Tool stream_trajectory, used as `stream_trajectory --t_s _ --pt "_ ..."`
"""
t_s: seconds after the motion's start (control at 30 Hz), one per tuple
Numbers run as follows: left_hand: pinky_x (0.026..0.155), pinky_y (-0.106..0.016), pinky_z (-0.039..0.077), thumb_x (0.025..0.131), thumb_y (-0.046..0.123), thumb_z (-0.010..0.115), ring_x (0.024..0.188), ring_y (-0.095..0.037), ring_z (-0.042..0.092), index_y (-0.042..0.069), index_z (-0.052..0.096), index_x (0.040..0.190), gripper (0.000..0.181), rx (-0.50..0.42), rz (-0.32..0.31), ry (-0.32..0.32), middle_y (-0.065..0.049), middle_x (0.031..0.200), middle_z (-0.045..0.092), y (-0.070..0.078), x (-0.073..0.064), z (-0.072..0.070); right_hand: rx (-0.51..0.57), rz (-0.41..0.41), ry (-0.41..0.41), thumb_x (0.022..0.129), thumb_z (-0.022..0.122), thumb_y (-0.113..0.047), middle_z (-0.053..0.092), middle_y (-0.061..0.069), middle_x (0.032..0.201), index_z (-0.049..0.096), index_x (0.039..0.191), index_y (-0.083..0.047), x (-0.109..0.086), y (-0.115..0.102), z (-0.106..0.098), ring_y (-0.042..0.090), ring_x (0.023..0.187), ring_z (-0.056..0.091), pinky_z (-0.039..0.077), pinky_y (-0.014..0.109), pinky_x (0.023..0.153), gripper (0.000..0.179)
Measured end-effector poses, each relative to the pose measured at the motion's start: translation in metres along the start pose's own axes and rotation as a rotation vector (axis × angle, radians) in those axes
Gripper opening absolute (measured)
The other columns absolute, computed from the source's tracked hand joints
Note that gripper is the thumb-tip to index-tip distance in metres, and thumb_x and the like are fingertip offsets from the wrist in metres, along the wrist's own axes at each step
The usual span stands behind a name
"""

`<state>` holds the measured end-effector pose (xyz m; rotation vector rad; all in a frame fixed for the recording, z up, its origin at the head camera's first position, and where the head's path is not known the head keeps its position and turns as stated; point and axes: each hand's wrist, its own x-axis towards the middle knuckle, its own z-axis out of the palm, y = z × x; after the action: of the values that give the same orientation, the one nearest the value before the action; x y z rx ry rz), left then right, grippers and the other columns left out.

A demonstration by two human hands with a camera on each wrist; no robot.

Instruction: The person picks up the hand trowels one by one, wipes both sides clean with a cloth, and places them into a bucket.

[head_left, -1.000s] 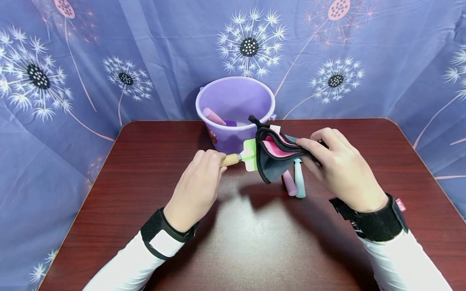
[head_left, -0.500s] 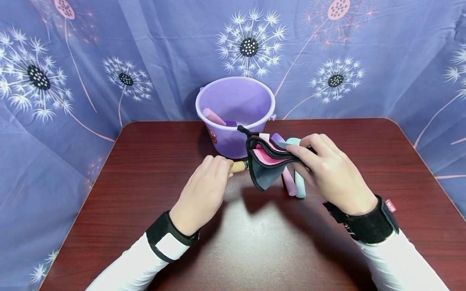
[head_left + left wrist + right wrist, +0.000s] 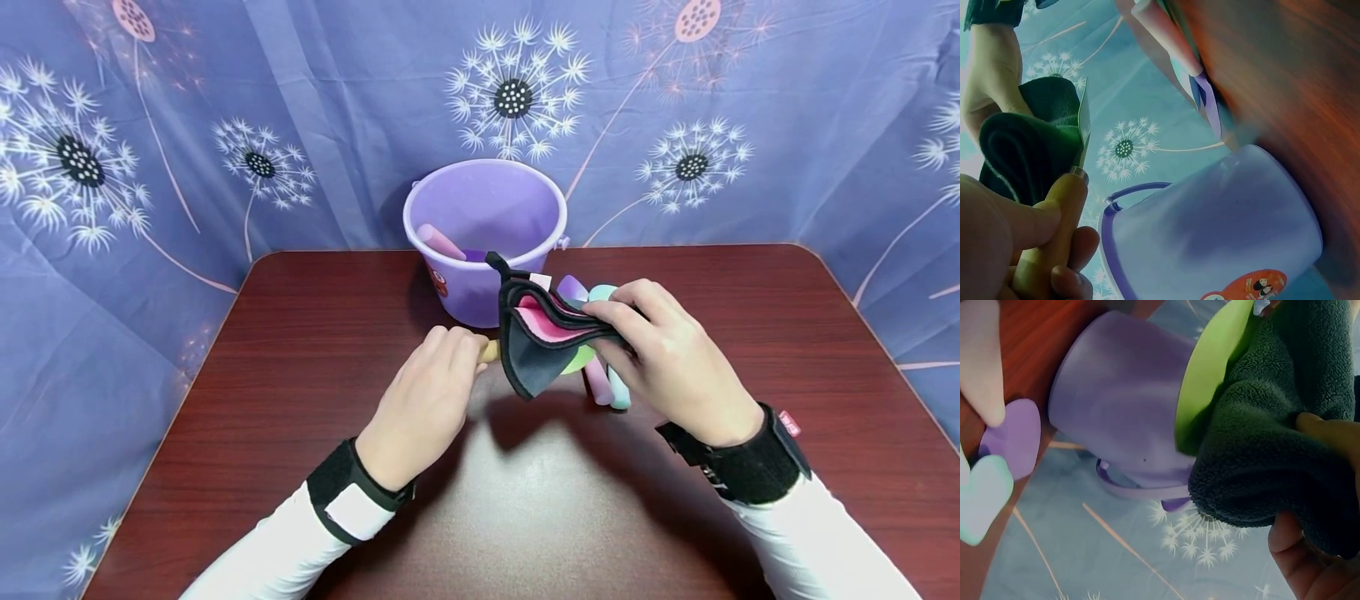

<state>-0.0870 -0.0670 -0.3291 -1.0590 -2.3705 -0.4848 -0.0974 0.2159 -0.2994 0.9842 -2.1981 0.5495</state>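
In the head view my left hand [image 3: 422, 402] grips the wooden handle [image 3: 491, 351] of a small hand shovel, thumb along it in the left wrist view. The shovel's green blade [image 3: 1210, 381] passes behind the cloth; its far end shows below the cloth's right part. My right hand [image 3: 678, 367] pinches a folded cloth [image 3: 538, 367], grey outside with pink layers and black edging. The cloth lies against the blade, and its dark fluffy side [image 3: 1260, 444] fills much of the right wrist view. Both hands are above the table, in front of the bucket.
A purple bucket [image 3: 468, 298] stands at the table's back edge, a pink-handled tool [image 3: 441, 242] inside it. Right of the bucket lie a pink-handled toy shovel [image 3: 597, 382] and a mint one [image 3: 618, 390]. A blue dandelion-print curtain [image 3: 360, 100] hangs behind the table [image 3: 330, 350].
The cloth has slid left and slightly down along the blade toward the handle, with my right hand. My left hand has moved a little right and down. The blade's handle end is now covered.
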Motion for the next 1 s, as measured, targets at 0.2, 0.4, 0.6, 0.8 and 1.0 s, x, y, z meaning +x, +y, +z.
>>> stream_trajectory --t_s 0.2,0.4,0.6,0.8,1.0 --pt "0.069 -0.033 0.037 0.101 0.011 0.056 0.081 -0.023 0.042 -0.001 0.052 0.108 0.014 -0.001 0.006 0.007 -0.006 0.095 0.05 0.001 0.0 0.001 0.046 0.014 0.034 0.082 0.074 -0.002 0.058 0.011 0.1 0.069 0.11 -0.001 0.0 -0.003 0.005 0.02 0.091 0.056 0.047 0.03 0.077 0.029" --pt "0.069 -0.033 0.036 0.103 0.011 0.051 0.08 -0.024 0.04 0.0 0.052 0.11 0.013 0.027 -0.02 0.008 -0.008 0.098 0.051 0.001 0.0 0.001 0.097 0.098 0.045 0.084 0.072 -0.007 0.059 0.007 0.102 0.067 0.112 -0.002 -0.002 -0.01 0.01 0.013 0.09 0.055 0.046 0.025 0.077 0.028" --pt "0.064 -0.031 0.034 0.102 0.009 0.051 0.077 -0.024 0.039 0.0 0.051 0.104 0.01 0.069 -0.062 0.034 -0.009 0.094 0.05 0.002 0.0 0.002 0.173 0.24 0.038 0.085 0.073 -0.011 0.061 -0.002 0.102 0.067 0.11 -0.005 -0.004 -0.02 0.016 0.008 0.09 0.053 0.044 0.021 0.078 0.027" --pt "0.067 -0.032 0.038 0.102 0.01 0.052 0.08 -0.025 0.044 -0.003 0.052 0.114 0.018 0.039 -0.058 0.098 -0.009 0.098 0.053 0.001 0.0 0.004 0.205 0.372 -0.007 0.086 0.076 -0.019 0.058 -0.013 0.09 0.065 0.096 -0.015 -0.006 -0.024 0.018 0.005 0.081 0.05 0.041 0.02 0.069 0.015" --pt "0.067 -0.032 0.039 0.102 0.01 0.054 0.08 -0.025 0.044 -0.004 0.052 0.114 0.019 0.043 -0.075 0.107 -0.011 0.098 0.054 -0.003 0.001 0.001 0.176 0.446 -0.042 0.087 0.075 -0.021 0.056 -0.014 0.091 0.063 0.094 -0.019 -0.007 -0.019 0.014 0.001 0.077 0.054 0.043 0.018 0.066 0.014"
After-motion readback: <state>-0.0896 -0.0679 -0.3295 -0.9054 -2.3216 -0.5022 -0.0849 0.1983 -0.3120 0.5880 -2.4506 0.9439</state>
